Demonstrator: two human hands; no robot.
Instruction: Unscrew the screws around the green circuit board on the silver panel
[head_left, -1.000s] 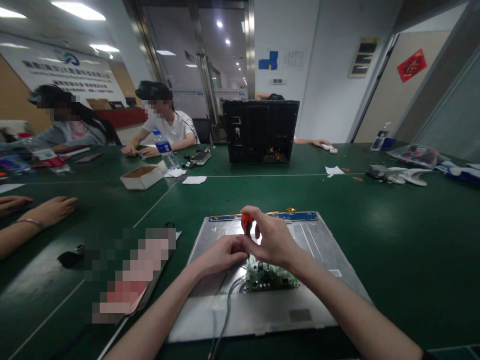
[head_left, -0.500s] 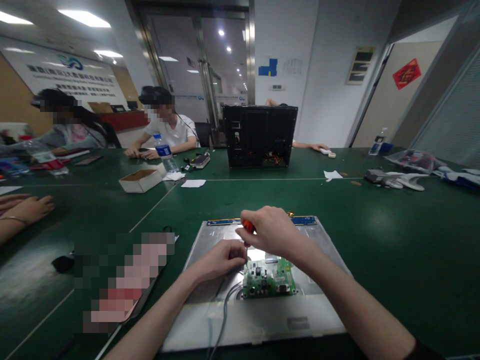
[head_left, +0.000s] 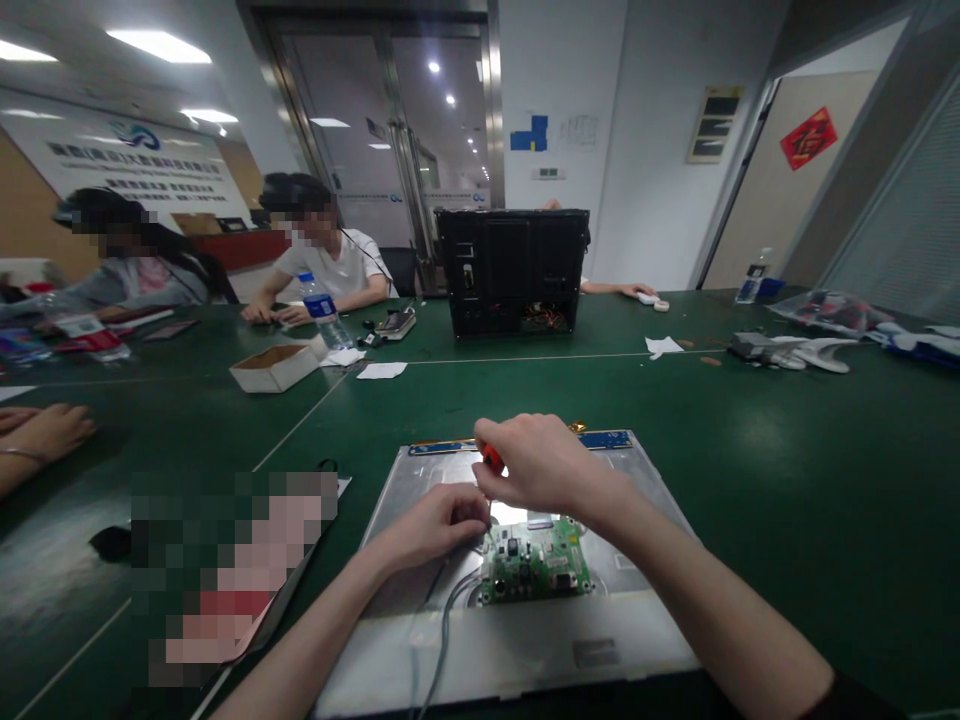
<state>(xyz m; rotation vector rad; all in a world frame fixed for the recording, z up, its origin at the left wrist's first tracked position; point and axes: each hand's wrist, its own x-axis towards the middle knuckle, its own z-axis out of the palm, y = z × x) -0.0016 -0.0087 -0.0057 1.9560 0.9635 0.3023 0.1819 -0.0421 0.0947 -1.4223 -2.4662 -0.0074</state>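
Note:
A screwdriver with a red handle stands upright in my right hand, whose fingers wrap round the handle. Its tip meets the upper left corner of a green circuit board. Close by that corner my left hand has thumb and fingers pinched together; whether something small is between them is hidden. The board lies on a silvery metal display panel with a blue strip board along its far edge. Grey cables run from the board's left side toward me.
A black monitor casing stands across the green table. A cardboard box, a water bottle and paper scraps lie beyond the panel to the left. White gloves lie at the right. Several people sit around the table.
The view has shifted slightly. Both hands stay at the board's upper left corner, and the screwdriver remains upright in my right hand.

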